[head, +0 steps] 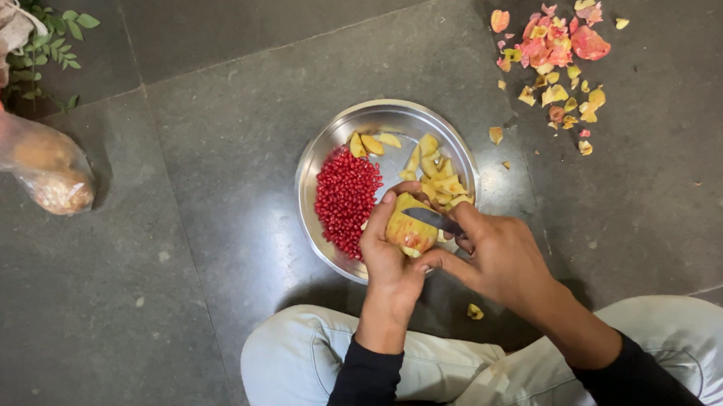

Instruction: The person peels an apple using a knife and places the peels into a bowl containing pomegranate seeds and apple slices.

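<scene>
A round steel plate [324, 159] lies on the dark stone floor. It holds a heap of red pomegranate seeds [346, 197] on its left side and several yellow fruit slices [431, 166] on its right. Over the plate's near edge my left hand [385, 256] is wrapped around a yellow-red piece of fruit [407, 227]. My right hand [497, 257] grips a small knife [430, 218] whose dark blade rests across that fruit.
Pink and yellow peel scraps [556, 54] are scattered at the upper right. A clear plastic bag with brown produce [50, 170] lies at the left, below green leaves [53, 42]. My crossed legs in pale trousers [305, 364] fill the bottom. One fruit bit [474, 311] lies by my knee.
</scene>
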